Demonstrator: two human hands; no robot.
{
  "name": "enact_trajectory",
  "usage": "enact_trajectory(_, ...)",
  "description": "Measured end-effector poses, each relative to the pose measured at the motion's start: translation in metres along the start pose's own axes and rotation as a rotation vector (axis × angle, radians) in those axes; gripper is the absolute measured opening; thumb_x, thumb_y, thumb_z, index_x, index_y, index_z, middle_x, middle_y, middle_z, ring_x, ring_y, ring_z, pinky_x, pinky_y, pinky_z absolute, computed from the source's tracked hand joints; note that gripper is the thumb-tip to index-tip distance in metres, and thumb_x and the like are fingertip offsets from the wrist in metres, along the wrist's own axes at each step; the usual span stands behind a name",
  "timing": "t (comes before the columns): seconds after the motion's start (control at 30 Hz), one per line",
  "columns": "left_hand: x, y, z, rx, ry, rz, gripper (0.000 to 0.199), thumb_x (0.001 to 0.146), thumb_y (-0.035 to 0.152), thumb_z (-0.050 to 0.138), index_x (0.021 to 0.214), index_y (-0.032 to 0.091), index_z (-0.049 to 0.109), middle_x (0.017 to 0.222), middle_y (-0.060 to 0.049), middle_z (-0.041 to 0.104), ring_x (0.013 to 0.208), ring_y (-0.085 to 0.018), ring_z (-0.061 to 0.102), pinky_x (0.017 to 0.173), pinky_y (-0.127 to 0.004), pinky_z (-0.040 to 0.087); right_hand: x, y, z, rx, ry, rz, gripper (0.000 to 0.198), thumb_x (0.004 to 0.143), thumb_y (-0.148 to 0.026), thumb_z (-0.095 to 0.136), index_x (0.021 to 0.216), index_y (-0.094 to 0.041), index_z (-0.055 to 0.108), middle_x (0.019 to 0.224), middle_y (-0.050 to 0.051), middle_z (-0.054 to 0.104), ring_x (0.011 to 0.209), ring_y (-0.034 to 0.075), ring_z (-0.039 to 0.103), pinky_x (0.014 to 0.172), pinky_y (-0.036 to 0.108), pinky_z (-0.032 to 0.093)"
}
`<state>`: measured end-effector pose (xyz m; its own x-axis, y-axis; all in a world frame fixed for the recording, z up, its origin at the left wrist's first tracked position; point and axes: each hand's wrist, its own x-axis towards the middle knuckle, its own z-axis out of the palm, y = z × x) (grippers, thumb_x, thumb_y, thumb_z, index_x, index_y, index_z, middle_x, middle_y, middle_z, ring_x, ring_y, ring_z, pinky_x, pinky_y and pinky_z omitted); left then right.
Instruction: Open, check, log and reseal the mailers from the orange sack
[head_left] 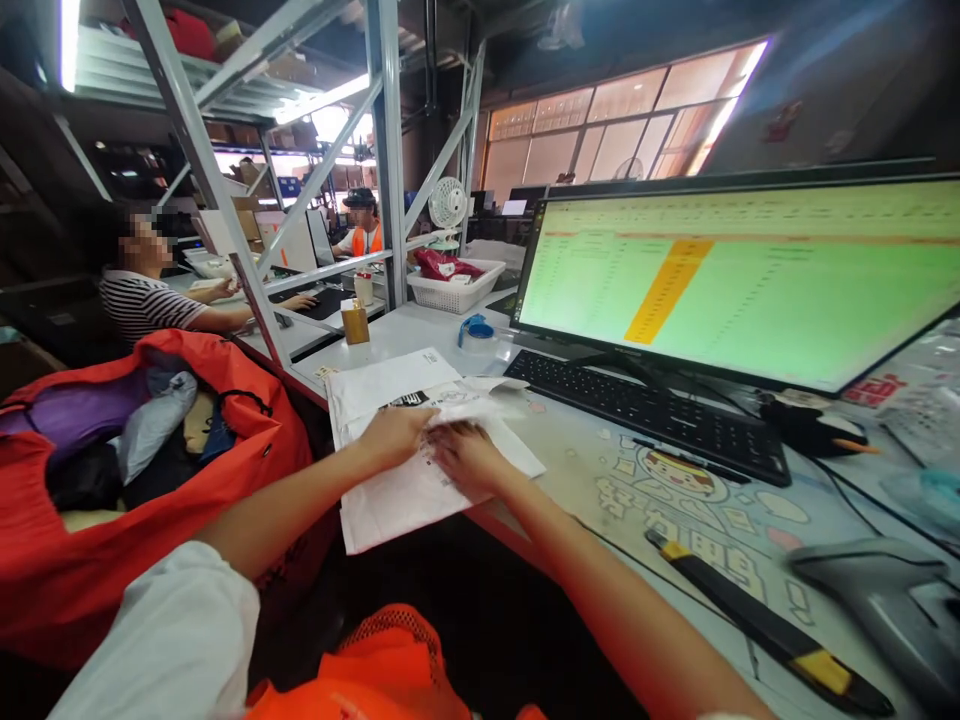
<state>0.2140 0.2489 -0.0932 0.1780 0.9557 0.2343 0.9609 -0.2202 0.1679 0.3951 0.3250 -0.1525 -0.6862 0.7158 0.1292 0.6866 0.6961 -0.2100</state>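
Seemingly, left hand (403, 437): pinching white packet (390, 505).
Right hand (466, 458): curled atop it, grip unclear.
Packet edge (401, 525) below hands: best hold; probably light, creasable.

Print in plenty, hardly any of it readable.
Desk mat (574, 490), near edge of desk (409, 328): large outlined Chinese characters, ending rightward in what looks like an exclamation mark; wording not certain. White envelope (390, 510), overhanging that same edge: dark printed block with pale characters, fainter grey print beside it (partly covered, illegible). Monitor (787, 270), toward the far edge: rows and columns of tiny entries, one column filled orange, figures too blurred; small maker's mark on lower bezel, unread. Package (874, 388) by the monitor's lower right corner: bold red characters, cut up by glare.
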Motion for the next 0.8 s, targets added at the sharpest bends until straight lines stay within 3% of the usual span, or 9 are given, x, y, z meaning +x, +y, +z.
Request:
enact_trajectory(0.1, 0.016, -0.008, -0.027, 0.051, 0.025, -0.042, 0.042, 0.101, 0.029, 0.049, 0.140, 0.029, 0.065, 0.120, -0.010, 0.077, 0.110, -0.030, 0.074, 0.095, -0.040, 0.057, 0.023, -0.001, 0.001, -0.019, -0.060, -0.004, 0.061, 0.092, -0.044, 0.065, 0.145, -0.015, 0.060, 0.150, 0.023, 0.055, 0.137, 0.041, 0.051, 0.113, 0.054, 0.039)
enact_trajectory(0.27, 0.029, -0.015, -0.037, 0.006, 0.024, -0.027, 0.039, 0.102, 0.030, 0.049, 0.135, 0.026, 0.069, 0.126, -0.008, 0.076, 0.115, -0.026, 0.071, 0.100, -0.035, 0.053, 0.039, -0.008, 0.000, -0.002, -0.113, -0.017, 0.047, 0.084, -0.036, 0.069, 0.125, -0.014, 0.072, 0.129, 0.022, 0.068, 0.125, 0.041, 0.058, 0.111, 0.052, 0.038)
enact_trajectory(0.4, 0.029, -0.012, -0.029, -0.026, -0.004, 0.000, 0.038, 0.102, 0.030, 0.049, 0.135, 0.027, 0.068, 0.126, -0.007, 0.076, 0.115, -0.025, 0.071, 0.099, -0.033, 0.053, 0.051, -0.019, 0.008, 0.111, -0.073, -0.046, 0.054, 0.084, -0.030, 0.067, 0.136, -0.014, 0.066, 0.153, 0.021, 0.052, 0.143, 0.043, 0.043, 0.121, 0.054, 0.027)
enact_trajectory(0.47, 0.030, -0.011, -0.026, -0.025, 0.004, -0.014, 0.039, 0.102, 0.027, 0.049, 0.134, 0.028, 0.069, 0.125, -0.007, 0.076, 0.115, -0.026, 0.071, 0.099, -0.034, 0.054, 0.060, -0.027, 0.014, 0.208, -0.058, -0.051, 0.056, 0.081, -0.026, 0.070, 0.135, -0.013, 0.065, 0.156, 0.021, 0.050, 0.146, 0.044, 0.039, 0.123, 0.057, 0.023)
enact_trajectory(0.6, 0.033, -0.011, -0.020, -0.036, 0.028, -0.058, 0.043, 0.100, 0.021, 0.048, 0.139, 0.027, 0.066, 0.124, -0.008, 0.076, 0.115, -0.027, 0.071, 0.101, -0.038, 0.054, 0.076, -0.040, 0.024, 0.472, -0.001, -0.031, 0.051, 0.066, -0.015, 0.077, 0.117, -0.011, 0.072, 0.147, 0.021, 0.059, 0.147, 0.043, 0.039, 0.125, 0.057, 0.022)
enact_trajectory(0.73, 0.019, -0.015, -0.016, -0.282, -0.028, 0.137, 0.043, 0.101, 0.028, 0.052, 0.144, 0.022, 0.061, 0.142, -0.008, 0.067, 0.132, -0.022, 0.063, 0.115, -0.035, 0.047, 0.078, -0.044, 0.024, 0.829, 0.120, 0.000, 0.028, 0.077, -0.015, 0.067, 0.104, -0.012, 0.072, 0.131, 0.010, 0.070, 0.141, 0.028, 0.049, 0.120, 0.043, 0.036)
enact_trajectory(0.8, -0.003, -0.021, -0.017, -0.361, -0.095, 0.240, 0.062, 0.097, 0.043, 0.064, 0.154, 0.022, 0.049, 0.156, -0.009, 0.054, 0.143, -0.023, 0.053, 0.122, -0.037, 0.040, 0.074, -0.041, 0.020, 1.025, 0.196, 0.037, 0.023, 0.078, -0.017, 0.069, 0.101, -0.013, 0.072, 0.121, 0.007, 0.074, 0.132, 0.024, 0.057, 0.115, 0.042, 0.043)
